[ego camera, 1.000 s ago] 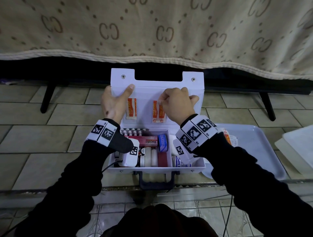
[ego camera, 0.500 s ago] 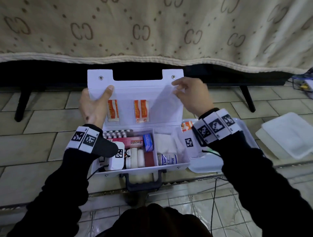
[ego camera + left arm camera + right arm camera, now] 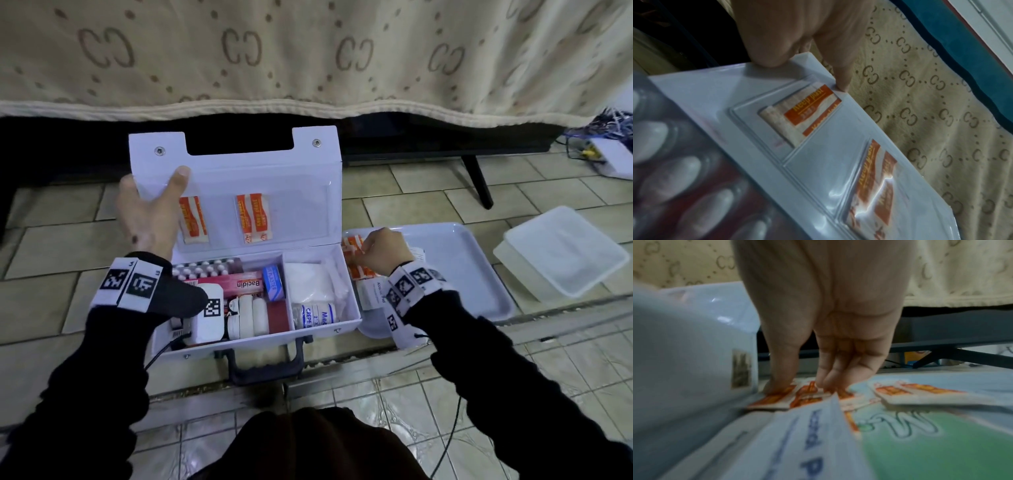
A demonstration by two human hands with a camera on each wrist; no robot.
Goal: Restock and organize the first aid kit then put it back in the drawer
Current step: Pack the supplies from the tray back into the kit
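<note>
The white first aid kit (image 3: 253, 344) lies open on the tiled floor, its lid (image 3: 239, 171) raised. My left hand (image 3: 150, 209) grips the lid's left edge (image 3: 818, 146), thumb inside, fingers behind. Two orange plaster strips (image 3: 193, 219) (image 3: 805, 110) sit in the lid's clear pockets. My right hand (image 3: 380, 251) is down on the grey tray (image 3: 462, 274) right of the kit, thumb and fingertips (image 3: 826, 384) pinching at loose orange plasters (image 3: 352, 246) (image 3: 777, 399). The kit holds a blister pack (image 3: 205, 267), a Bacidin box (image 3: 239, 282), gauze and a crepe bandage (image 3: 317, 315).
An alcohol pad packet (image 3: 371, 291) (image 3: 807, 443) also lies on the tray. A clear plastic container (image 3: 558, 253) stands on the floor at the right. A patterned blanket (image 3: 308, 51) hangs over the bed behind, with a dark bed leg (image 3: 478, 181) and cables (image 3: 603, 137) at far right.
My right hand left the lid's pocket and top edge and came down right onto the plasters on the tray. The left hand kept its hold on the lid.
</note>
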